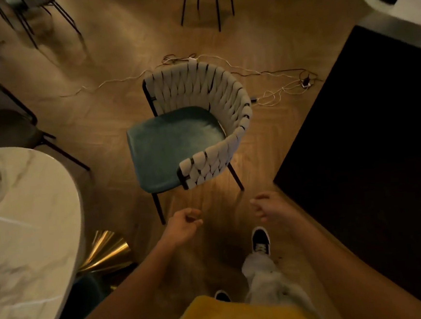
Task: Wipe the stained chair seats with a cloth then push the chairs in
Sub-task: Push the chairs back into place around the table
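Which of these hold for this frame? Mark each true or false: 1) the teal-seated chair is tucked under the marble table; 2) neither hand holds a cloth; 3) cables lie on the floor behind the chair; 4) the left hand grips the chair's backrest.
1) False: the chair stands clear of the marble table.
2) True: the left hand and right hand are loosely curled and hold nothing.
3) True: cables trail across the floor.
4) False: it touches nothing.

Dim wood floor (115,111), marble table (33,223)
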